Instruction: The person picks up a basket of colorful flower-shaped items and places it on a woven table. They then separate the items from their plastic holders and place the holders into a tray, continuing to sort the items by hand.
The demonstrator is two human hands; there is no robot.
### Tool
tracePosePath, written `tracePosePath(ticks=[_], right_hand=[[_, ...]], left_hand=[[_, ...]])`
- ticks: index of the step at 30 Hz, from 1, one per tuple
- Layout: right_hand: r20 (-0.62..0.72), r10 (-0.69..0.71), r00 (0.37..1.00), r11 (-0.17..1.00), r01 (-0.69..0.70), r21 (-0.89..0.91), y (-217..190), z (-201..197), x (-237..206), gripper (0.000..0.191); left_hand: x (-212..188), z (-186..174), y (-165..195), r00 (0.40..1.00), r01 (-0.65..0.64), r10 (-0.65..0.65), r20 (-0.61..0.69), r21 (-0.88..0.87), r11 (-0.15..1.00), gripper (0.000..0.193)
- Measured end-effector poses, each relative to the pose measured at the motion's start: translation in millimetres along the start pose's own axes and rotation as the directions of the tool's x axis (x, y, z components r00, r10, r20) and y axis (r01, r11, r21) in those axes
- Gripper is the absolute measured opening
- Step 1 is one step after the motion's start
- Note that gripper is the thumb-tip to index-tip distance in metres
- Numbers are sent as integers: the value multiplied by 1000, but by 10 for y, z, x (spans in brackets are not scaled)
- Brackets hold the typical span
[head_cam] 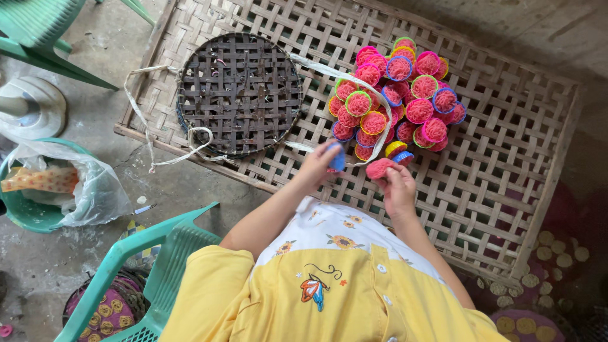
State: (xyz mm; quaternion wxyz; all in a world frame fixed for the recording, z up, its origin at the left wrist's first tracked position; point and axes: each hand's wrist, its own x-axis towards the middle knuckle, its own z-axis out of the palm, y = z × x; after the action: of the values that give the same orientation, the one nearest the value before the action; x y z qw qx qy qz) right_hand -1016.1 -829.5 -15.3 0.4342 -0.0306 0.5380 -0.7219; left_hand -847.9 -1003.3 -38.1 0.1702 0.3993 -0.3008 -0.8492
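Woven rack (506,190) | left hand (320,163): blue ring (338,158) | right hand (398,185): pink disc (379,168)

pink discs (405,95) in multicoloured rings, blue ring (337,158), pale woven lattice surface (494,164), dark woven round tray (239,94), yellow-white floral shirt (329,278), green chairs (152,266)

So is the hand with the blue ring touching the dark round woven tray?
Apart. The head view shows the left hand holding a blue ring, with open pale lattice between it and the dark round tray.
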Motion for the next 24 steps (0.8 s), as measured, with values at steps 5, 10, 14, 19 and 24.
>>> tracePosePath(ticks=[5, 10, 14, 19, 24], right_hand=[[-212, -124, 969, 602, -96, -792, -28, -677, 87, 22], [-11, -421, 907, 201, 81, -976, 52, -947, 125, 22], [87, -449, 889, 167, 179, -970, 53, -767, 32, 20], [328, -328, 886, 358, 437, -825, -28, -150, -240, 17], [558, -274, 783, 206, 614, -762, -135, 301, -461, 20]], left_hand=[[84, -701, 578, 354, -247, 935, 19, 966, 74, 83], [-38, -544, 349, 945, 48, 317, -80, 993, 106, 43], [-70, -306, -60, 926, -220, 328, 188, 974, 61, 92], [66, -200, -212, 868, -351, 337, 365, 930, -104, 96], [-83, 36, -327, 741, -637, 298, 602, 770, 29, 84]])
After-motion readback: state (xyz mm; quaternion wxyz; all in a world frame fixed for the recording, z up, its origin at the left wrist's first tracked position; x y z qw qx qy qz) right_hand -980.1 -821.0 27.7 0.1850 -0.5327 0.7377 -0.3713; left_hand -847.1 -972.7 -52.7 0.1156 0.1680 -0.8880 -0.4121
